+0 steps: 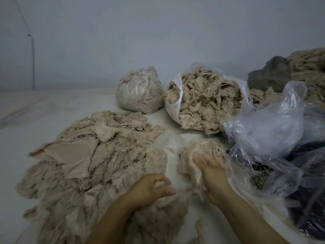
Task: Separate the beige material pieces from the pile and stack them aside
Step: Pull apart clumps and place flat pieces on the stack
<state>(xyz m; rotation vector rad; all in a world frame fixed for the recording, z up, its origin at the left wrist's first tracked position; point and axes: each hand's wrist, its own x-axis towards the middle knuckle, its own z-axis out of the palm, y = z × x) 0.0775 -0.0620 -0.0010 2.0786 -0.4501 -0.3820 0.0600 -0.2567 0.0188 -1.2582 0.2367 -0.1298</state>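
hands (154,189) (209,175) curled, each grip holding beige fluff (202,152).

A plain pale grey-blue wall (158,32) is filling the upper half of the view, unmarked apart from 1 thin pipe or conduit (32,62) running vertically near the left edge and 1 thin cord (22,13) slanting down toward it. A white sheeted surface (44,110) is meeting the wall along a soft shadowed line and is lying slightly creased at far left. Lighting is dim and even, casting weak shadows. No window or furniture is showing.
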